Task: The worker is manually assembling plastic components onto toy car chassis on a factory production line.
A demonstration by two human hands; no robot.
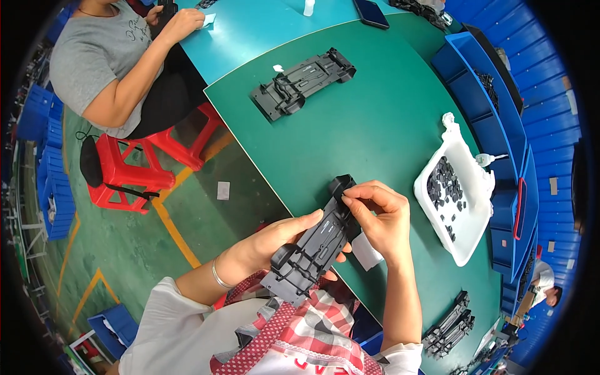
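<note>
A long black plastic toy-car chassis [320, 240] is tilted up over the near edge of the green table. My left hand [265, 244] is wrapped around it, thumb along its left side and fingertips showing on the right. At its far end, by a curved wheel arch, my right hand [379, 215] has thumb and forefinger pressed together. Whatever is in that pinch is too small or hidden to make out. A white block-like piece [367, 251] lies just below my right hand.
A white tray [462, 253] of small black pieces stands right, beside blue bins [469, 81]. Another black chassis [303, 81] lies farther off, and several more black parts [450, 325] are near right. A person [119, 75] sits far left by red stools [125, 169].
</note>
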